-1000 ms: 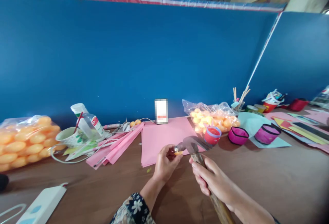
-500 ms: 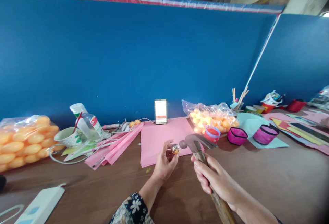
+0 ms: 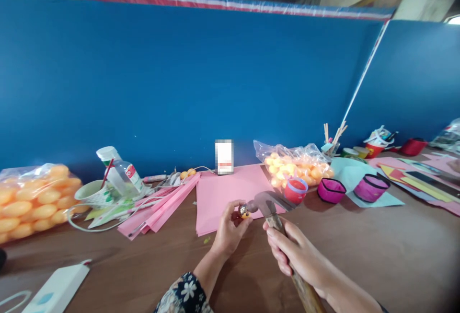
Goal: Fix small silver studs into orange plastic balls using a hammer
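Note:
My left hand (image 3: 229, 232) is raised over the brown table (image 3: 377, 246) and pinches a small round orange-and-silver piece (image 3: 244, 212) between its fingertips. My right hand (image 3: 294, 253) is wrapped round the wooden handle of a claw hammer (image 3: 270, 206). The hammer's metal head touches or nearly touches the small piece. Both hands hover just in front of a stack of pink paper sheets (image 3: 223, 191).
Bags of orange balls lie at the left (image 3: 32, 202) and behind the hammer (image 3: 298, 162). A red cup (image 3: 296, 190), two magenta cups (image 3: 332, 190), a plastic bottle (image 3: 120, 169), a mug, folded pink paper (image 3: 158, 207) and coloured sheets at the right (image 3: 424, 181) line the blue partition.
The hammer head drew back slightly from the small piece, then came down against it again. My left hand kept the piece pinched, shifting only a little.

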`<action>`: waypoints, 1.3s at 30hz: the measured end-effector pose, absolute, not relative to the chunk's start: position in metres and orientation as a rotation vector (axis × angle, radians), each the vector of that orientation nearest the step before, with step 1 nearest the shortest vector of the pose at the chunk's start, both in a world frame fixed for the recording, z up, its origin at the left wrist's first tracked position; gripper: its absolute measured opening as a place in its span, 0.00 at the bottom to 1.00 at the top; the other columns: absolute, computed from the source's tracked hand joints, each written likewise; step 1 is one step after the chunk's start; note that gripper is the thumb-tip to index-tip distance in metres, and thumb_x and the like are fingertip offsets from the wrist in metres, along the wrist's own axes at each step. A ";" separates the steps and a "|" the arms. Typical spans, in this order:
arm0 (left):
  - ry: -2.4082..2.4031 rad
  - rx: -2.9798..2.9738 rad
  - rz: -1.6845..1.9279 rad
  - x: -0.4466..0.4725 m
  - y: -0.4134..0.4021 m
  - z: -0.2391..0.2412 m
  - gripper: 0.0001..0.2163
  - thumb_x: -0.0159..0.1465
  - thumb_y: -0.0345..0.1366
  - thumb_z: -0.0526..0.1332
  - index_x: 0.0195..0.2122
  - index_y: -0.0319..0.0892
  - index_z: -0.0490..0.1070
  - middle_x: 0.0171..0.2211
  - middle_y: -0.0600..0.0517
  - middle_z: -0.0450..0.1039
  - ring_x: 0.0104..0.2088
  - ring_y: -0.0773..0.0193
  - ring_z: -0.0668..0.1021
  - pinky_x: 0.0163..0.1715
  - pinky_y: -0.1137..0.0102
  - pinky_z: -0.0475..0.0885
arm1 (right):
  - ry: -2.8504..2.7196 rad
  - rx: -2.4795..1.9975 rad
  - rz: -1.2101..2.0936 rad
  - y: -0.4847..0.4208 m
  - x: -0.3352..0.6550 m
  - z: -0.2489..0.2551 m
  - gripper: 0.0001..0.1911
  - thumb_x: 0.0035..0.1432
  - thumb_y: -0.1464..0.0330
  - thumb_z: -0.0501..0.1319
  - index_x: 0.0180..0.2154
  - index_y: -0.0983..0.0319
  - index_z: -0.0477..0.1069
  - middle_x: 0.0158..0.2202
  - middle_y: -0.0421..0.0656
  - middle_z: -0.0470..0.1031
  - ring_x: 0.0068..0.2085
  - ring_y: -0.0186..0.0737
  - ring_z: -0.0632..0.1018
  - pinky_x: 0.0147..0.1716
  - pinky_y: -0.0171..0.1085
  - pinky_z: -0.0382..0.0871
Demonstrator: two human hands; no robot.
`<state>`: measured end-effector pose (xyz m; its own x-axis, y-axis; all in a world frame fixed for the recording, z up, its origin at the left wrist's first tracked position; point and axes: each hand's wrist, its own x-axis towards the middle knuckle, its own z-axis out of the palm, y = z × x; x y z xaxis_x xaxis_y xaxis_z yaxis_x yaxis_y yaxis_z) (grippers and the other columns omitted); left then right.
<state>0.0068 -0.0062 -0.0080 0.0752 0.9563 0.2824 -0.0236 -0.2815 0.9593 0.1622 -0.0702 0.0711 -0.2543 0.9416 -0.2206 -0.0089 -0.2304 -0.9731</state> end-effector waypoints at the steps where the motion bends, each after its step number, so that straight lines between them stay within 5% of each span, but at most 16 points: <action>1: 0.986 1.449 1.358 0.007 -0.006 -0.007 0.16 0.54 0.31 0.62 0.44 0.42 0.63 0.39 0.49 0.70 0.34 0.67 0.75 0.35 0.71 0.71 | -1.264 -1.221 1.594 -0.070 0.162 0.070 0.16 0.54 0.55 0.54 0.36 0.60 0.58 0.18 0.30 0.56 0.15 0.24 0.58 0.13 0.26 0.53; 9: 1.021 1.442 1.389 0.007 -0.006 -0.004 0.17 0.55 0.33 0.60 0.46 0.43 0.64 0.43 0.48 0.70 0.41 0.63 0.74 0.41 0.68 0.71 | -1.174 -1.177 1.597 -0.068 0.163 0.074 0.17 0.52 0.55 0.57 0.35 0.60 0.58 0.18 0.30 0.55 0.16 0.24 0.56 0.13 0.25 0.53; 39: 0.990 1.373 1.317 0.007 -0.007 -0.002 0.17 0.50 0.33 0.64 0.41 0.41 0.64 0.35 0.51 0.71 0.33 0.68 0.75 0.36 0.73 0.71 | -1.178 -1.183 1.588 -0.067 0.166 0.074 0.16 0.52 0.55 0.56 0.35 0.60 0.58 0.18 0.30 0.55 0.15 0.24 0.56 0.12 0.25 0.52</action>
<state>0.0075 -0.0073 -0.0022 0.0897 0.9715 0.2193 -0.0598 -0.2146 0.9749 0.1661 -0.0673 0.0739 -0.2294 0.9501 -0.2114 -0.0736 -0.2335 -0.9696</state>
